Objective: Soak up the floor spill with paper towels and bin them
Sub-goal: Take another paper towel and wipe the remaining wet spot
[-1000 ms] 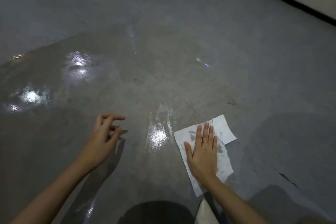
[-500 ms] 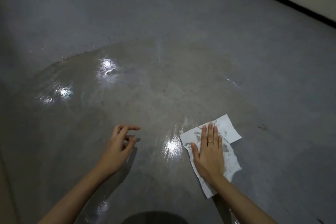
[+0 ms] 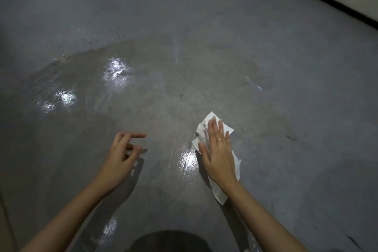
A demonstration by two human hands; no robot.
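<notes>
A wide wet spill (image 3: 143, 88) darkens the grey floor and glints with light reflections. One white paper towel (image 3: 204, 130), damp and creased, lies at the spill's right side. My right hand (image 3: 218, 155) presses flat on the towel with fingers straight and together, hiding its middle. A shiny wet streak (image 3: 189, 159) lies just left of that hand. My left hand (image 3: 122, 155) hovers above the wet floor, left of the towel, fingers loosely curled and holding nothing. No bin is in view.
A pale wall with a black skirting strip (image 3: 327, 0) runs along the top right. Dry grey floor lies right of the towel, with a small dark mark (image 3: 290, 136). A dark rounded shape (image 3: 169, 241) sits at the bottom edge.
My right hand has slid the towel forward over the wet floor, and the towel is more bunched under it. The left hand stays hovering, fingers curled. The view has shifted a little.
</notes>
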